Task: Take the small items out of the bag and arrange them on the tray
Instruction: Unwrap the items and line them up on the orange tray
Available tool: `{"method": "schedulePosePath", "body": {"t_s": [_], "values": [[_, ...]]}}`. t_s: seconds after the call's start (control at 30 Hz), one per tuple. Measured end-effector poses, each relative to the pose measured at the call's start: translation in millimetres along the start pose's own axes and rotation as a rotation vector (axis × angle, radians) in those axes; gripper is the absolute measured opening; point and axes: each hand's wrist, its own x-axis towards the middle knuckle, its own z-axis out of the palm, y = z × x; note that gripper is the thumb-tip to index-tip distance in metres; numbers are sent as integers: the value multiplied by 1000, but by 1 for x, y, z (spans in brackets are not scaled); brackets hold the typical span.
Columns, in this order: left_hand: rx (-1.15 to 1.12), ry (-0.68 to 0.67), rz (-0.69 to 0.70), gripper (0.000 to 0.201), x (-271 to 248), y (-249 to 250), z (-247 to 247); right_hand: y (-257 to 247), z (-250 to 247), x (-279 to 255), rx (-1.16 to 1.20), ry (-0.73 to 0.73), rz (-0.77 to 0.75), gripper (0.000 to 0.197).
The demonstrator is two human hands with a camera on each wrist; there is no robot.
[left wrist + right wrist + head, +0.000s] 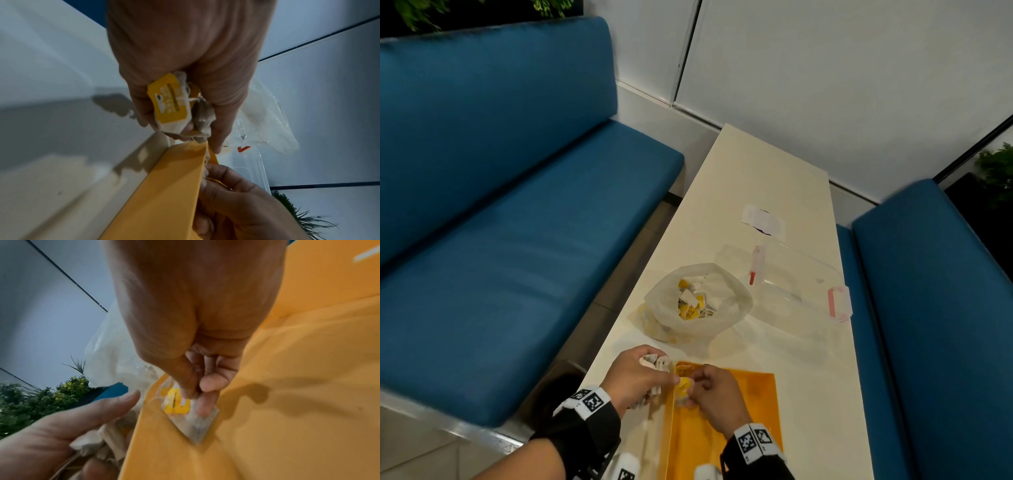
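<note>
A clear plastic bag of yellow-tagged tea bags stands open mid-table. The orange tray lies at the near edge. My left hand grips a bunch of tea bags just left of the tray's rim. My right hand pinches one tea bag by its yellow tag, low over the tray's far left corner. The tray fills the right wrist view; the left hand with its bunch shows beside it.
A clear lidded container with pink clips lies right of the bag, and a white paper slip sits beyond it. Blue benches flank the narrow cream table. A white wall stands behind.
</note>
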Motion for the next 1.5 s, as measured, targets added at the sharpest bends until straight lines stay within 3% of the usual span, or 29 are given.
{"method": "schedulePosePath", "body": {"t_s": [0.43, 0.63, 0.8, 0.93, 1.07, 1.2, 1.33, 1.43, 1.5], "values": [[43, 7, 11, 37, -2, 0, 2, 3, 25, 5, -3, 298, -2, 29], [19, 4, -24, 37, -4, 1, 2, 8, 34, 10, 65, 372, 79, 10], [12, -3, -14, 36, -6, 2, 3, 9, 35, 12, 238, 405, 124, 7], [-25, -29, -20, 34, -7, 0, -2, 6, 32, 7, 329, 368, 154, 8], [-312, -169, -146, 29, -11, 9, -17, 0, 20, -7, 291, 362, 134, 14], [-593, -325, -271, 20, -19, 22, -29, -17, 10, -21, 37, 317, -132, 24], [-608, -357, -288, 24, -23, 27, -27, -38, 11, -29, -128, 142, -382, 43], [-594, -360, -237, 30, -21, 24, -25, -45, 13, -29, -10, 0, -275, 36], [-561, -340, -184, 31, -21, 22, -24, -46, 15, -28, 100, 2, -218, 31]]}}
